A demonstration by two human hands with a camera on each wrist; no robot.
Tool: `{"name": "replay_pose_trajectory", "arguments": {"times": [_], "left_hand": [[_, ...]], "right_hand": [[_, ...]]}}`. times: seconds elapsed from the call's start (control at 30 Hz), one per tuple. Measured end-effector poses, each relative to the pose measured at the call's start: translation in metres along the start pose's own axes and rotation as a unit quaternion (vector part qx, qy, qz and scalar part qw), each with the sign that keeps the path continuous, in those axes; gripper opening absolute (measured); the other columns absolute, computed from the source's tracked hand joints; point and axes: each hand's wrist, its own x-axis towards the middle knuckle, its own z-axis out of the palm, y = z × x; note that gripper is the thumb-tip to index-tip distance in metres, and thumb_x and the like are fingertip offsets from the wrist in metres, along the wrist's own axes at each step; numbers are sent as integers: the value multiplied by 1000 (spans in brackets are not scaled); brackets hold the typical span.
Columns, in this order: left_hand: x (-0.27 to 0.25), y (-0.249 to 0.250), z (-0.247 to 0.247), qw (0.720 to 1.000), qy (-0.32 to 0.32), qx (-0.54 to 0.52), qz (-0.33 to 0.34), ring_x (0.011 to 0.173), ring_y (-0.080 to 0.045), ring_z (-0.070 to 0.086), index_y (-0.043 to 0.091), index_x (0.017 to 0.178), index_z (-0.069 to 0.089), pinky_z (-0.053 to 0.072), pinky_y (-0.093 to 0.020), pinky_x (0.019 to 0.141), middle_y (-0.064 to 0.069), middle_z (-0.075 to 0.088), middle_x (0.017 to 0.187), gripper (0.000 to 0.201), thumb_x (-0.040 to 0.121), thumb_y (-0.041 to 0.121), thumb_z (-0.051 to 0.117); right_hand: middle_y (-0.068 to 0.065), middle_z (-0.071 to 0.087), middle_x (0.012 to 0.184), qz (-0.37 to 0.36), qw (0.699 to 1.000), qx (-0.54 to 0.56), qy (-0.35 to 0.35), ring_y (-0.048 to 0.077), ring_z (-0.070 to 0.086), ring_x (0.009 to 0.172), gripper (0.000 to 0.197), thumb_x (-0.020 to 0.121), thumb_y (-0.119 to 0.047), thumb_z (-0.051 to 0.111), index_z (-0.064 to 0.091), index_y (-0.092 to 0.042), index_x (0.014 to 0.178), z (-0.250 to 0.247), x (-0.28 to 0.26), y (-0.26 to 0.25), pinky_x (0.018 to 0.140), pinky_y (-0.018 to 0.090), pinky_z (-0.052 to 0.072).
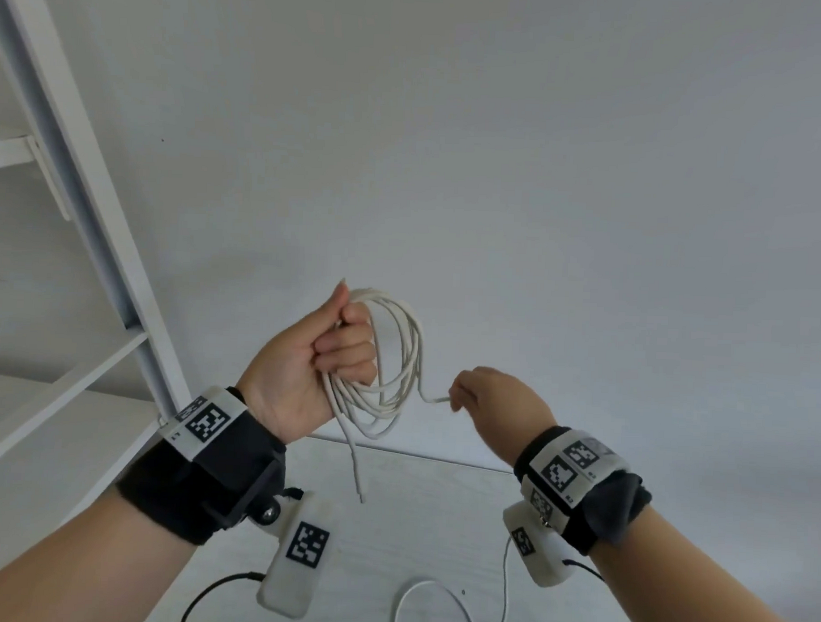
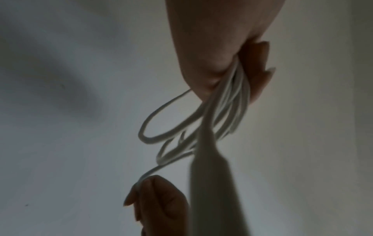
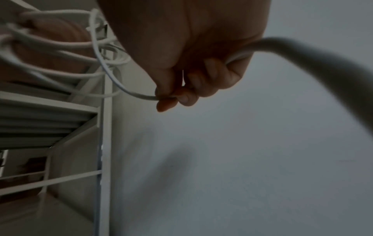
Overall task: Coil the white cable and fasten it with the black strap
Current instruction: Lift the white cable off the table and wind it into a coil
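Note:
My left hand (image 1: 338, 341) is raised in front of the wall and grips several loops of the white cable (image 1: 397, 357) in its fist. One free end with a plug (image 1: 358, 481) hangs down below the coil. My right hand (image 1: 461, 396) pinches the cable's other end just right of the coil. In the left wrist view the loops (image 2: 228, 111) run out of the left fist toward the right hand's fingertips (image 2: 141, 188). The right wrist view shows thumb and forefinger pinching the cable (image 3: 141, 95). No black strap is in view.
A white shelf frame (image 1: 100, 216) stands at the left against the grey wall. A light table top (image 1: 438, 521) lies below the hands, with a thin white wire (image 1: 436, 595) looped on it near the bottom edge. Wrist devices with cords hang under both arms.

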Motion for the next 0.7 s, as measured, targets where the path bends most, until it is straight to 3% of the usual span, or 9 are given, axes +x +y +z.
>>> {"name": "replay_pose_trajectory", "arguments": {"times": [0.07,0.13,0.2,0.27,0.37,0.43,0.53,0.7], "left_hand": [[3,0,1,996,57,-61,31,43,-6,44,11,67,59,49,-21,50,5,48,50,31,89,33,56],[4,-2,3,985,138,-39,100,53,-10,62,11,66,57,56,-25,56,2,62,59,34,91,32,50],[4,-4,6,978,156,-4,139,71,-15,71,11,71,54,59,-28,65,-5,74,83,32,95,29,43],[4,-3,4,978,148,35,144,87,-21,72,11,75,51,58,-30,72,-11,72,109,28,96,27,41],[3,-1,0,973,160,82,146,98,-27,69,10,83,54,57,-31,76,-12,64,124,21,95,24,43],[3,-1,-1,969,172,93,151,98,-30,69,7,98,56,57,-32,75,-11,63,126,18,94,21,45],[3,-4,1,964,188,116,146,90,-27,71,6,124,52,58,-30,70,-8,62,127,41,86,18,53],[1,-8,6,963,161,190,104,68,-16,68,16,134,45,56,-24,63,-2,59,132,51,84,17,51]], "right_hand": [[-4,54,85,-21,999,-9,-27,18,52,77,22,92,-19,40,52,-25,74,8,-6,-6,67,28,39],[-4,55,84,-41,998,-18,-45,18,53,79,22,92,-19,39,50,-26,73,14,-13,-12,68,29,41],[-2,60,88,-56,996,-26,-58,19,54,82,21,92,-19,38,51,-26,76,18,-18,-18,67,30,40],[-2,62,91,-71,995,-22,-63,20,55,82,19,93,-22,37,53,-25,83,20,-23,-25,66,30,38],[-3,63,89,-102,993,4,-57,21,55,80,19,96,-27,34,52,-24,92,20,-32,-34,66,30,39],[-3,64,91,-124,991,28,-47,22,55,79,19,96,-29,33,51,-23,95,18,-37,-40,69,32,42],[-8,54,78,-145,987,57,-25,18,45,70,22,97,-31,32,51,-22,98,14,-41,-46,68,33,41],[-11,39,57,-156,985,71,11,19,44,60,18,96,-34,29,43,-23,100,14,-40,-48,61,35,40]]}}
